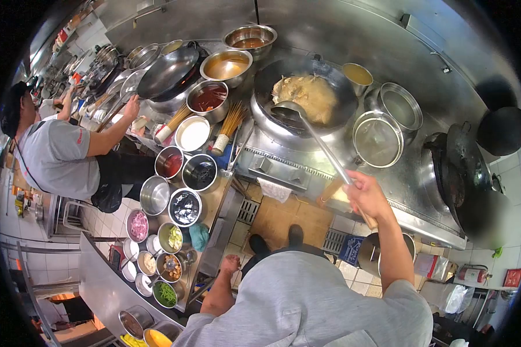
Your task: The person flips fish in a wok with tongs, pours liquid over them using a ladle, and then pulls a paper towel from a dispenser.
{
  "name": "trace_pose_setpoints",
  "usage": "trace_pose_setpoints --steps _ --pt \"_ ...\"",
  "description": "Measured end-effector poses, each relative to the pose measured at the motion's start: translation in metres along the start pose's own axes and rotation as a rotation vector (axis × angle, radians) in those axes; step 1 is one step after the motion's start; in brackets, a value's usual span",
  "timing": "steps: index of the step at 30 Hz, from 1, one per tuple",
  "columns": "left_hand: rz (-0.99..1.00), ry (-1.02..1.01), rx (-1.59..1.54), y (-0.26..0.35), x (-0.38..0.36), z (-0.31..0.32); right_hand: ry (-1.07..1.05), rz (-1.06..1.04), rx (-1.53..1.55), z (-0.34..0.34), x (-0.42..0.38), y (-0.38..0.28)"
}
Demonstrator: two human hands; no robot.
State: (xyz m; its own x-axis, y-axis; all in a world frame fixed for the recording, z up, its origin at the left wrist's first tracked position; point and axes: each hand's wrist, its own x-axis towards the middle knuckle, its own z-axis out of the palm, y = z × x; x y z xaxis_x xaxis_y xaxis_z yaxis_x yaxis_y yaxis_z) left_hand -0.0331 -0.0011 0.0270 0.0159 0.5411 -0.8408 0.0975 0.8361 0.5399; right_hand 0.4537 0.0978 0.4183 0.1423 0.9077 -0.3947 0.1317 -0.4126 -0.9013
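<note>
Gripping ladle (326,148), right fingers (356,189) wrapped, left fingers (232,265) curled.

Bright light — soft sheen on the steel wall (341,29), fisheye curvature, black corners, blurred patch at right.

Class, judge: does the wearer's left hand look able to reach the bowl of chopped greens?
Probably yes: the left hand appears empty beside the counter, and nothing visible blocks its way across to the bowl.

Shiny metal ladle (326,149) (wooden handle end (370,221))
</note>
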Motion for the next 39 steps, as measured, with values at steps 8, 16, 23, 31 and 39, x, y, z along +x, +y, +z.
trace_pose_setpoints --steps 8,16,23,31,39 --pt "0.027 -0.069 0.024 -0.004 -0.010 -0.002 0.072 -0.095 -0.108 0.036 0.070 0.006" --pt "-0.007 0.087 -0.040 -0.009 -0.046 0.010 0.100 -0.138 0.176 0.018 0.112 0.009" --pt "0.078 0.142 0.111 -0.020 -0.061 0.006 0.532 -0.263 -0.896 -0.049 0.140 -0.017" --pt "0.109 0.176 0.133 -0.013 -0.071 0.015 0.456 -0.192 -1.259 -0.100 0.171 -0.018" --pt "0.078 0.137 0.019 -0.014 -0.051 0.016 0.460 -0.206 -1.227 -0.082 0.161 0.003"
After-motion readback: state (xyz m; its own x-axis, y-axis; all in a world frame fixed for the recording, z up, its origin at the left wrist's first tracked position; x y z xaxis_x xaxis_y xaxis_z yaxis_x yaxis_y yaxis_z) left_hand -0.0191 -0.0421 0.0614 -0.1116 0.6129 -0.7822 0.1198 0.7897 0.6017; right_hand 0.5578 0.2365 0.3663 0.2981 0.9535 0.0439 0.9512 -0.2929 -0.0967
